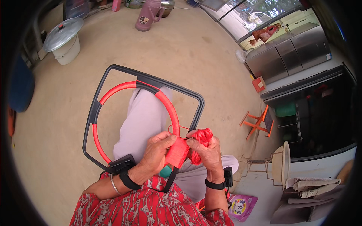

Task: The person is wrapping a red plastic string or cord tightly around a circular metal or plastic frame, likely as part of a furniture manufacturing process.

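Across my lap rests a black frame (90,116), roughly square outside with a round ring inside. Red cord wrapping (169,109) covers several stretches of the ring, with black showing between them. At the ring's lower right is a wide, flat section of closely laid red cord (177,155). My left hand (156,152) is closed, thumb and fingers pinching the cord at the upper edge of this section. Close beside it, my right hand (207,150) grips a looped bundle of red cord (202,135), its thumb against the section's upper right edge. A thin loop of cord rises between the hands.
A white bucket (68,51) with a metal lid and a pink thermos jug (148,17) stand on the floor ahead. On the right are an orange folding stool (258,122), steel cabinets (290,52) and a pale basin (286,162). A purple packet (243,207) lies by my right arm.
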{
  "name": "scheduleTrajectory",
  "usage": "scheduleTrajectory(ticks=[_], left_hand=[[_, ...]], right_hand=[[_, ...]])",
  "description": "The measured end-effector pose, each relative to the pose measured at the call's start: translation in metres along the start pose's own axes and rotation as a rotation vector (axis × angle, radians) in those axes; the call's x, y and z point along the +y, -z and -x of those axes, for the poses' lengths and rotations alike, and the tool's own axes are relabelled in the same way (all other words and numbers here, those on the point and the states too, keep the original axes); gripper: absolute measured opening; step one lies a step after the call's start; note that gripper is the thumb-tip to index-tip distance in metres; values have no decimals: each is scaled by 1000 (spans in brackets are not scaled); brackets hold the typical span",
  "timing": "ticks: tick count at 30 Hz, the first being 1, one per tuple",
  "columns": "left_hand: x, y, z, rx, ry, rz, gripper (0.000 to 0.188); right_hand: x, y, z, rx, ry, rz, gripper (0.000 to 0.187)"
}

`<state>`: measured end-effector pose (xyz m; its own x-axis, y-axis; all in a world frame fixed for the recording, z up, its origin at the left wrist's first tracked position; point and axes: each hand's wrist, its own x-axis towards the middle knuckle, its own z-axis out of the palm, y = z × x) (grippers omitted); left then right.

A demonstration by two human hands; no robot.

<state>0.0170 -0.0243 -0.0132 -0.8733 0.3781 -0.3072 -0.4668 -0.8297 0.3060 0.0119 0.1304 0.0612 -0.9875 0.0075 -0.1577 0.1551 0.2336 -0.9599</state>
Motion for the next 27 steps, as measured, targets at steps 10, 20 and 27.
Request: scheduleTrajectory(ticks=[10, 20, 27], left_hand=[[5, -15, 0, -262, 309, 62, 28], [7, -13, 2, -403, 420, 233, 31], [10, -15, 6, -417, 422, 276, 40]], right_hand=[[7, 76, 29, -69, 150, 321, 17], [12, 80, 36, -137, 206, 289, 8], [15, 90, 45, -43, 221, 440, 17]])
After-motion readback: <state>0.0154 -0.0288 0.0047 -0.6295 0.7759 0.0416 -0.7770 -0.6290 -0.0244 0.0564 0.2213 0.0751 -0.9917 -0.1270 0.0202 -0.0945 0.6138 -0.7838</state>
